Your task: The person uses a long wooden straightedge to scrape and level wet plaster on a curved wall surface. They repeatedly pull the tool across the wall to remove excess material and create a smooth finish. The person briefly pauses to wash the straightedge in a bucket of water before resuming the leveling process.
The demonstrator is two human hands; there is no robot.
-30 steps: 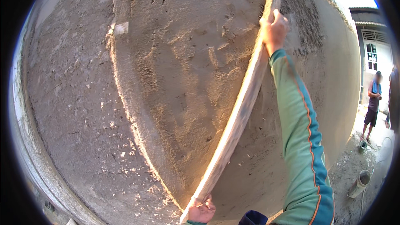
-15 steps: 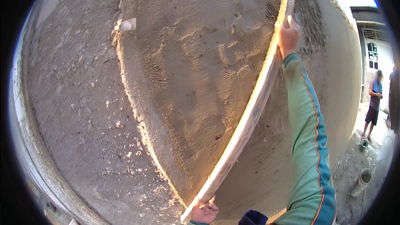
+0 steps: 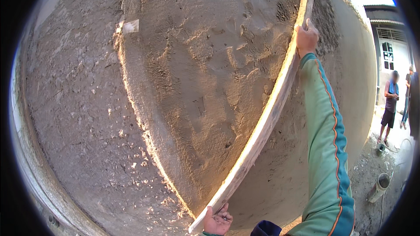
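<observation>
A long wooden board (image 3: 261, 142) runs aslant against the wall, from the top right down to the bottom middle; it looks bowed in this view. Near its upper part my right hand (image 3: 307, 39) is closed around the edge, thumb over the wood. At the lower end, my left hand (image 3: 218, 222) grips the board, with the thumb against it and the fingers curled. Wet, lumpy mortar (image 3: 205, 83) covers the wall left of the board. Further left, a raised mortar strip (image 3: 151, 135) carries a small pale square tile (image 3: 131, 26).
Rough bare wall (image 3: 78, 105) lies at the left; smoother plaster (image 3: 356, 74) is to the right of my arm. Two people (image 3: 389, 105) stand on the ground far right. Below them are a bucket (image 3: 381, 147) and a pale cylindrical container (image 3: 379, 187).
Both hands keep hold of the board, which stays at nearly the same slant. My left hand's fingers look slightly looser. The view has shifted a little, and a second person shows more fully.
</observation>
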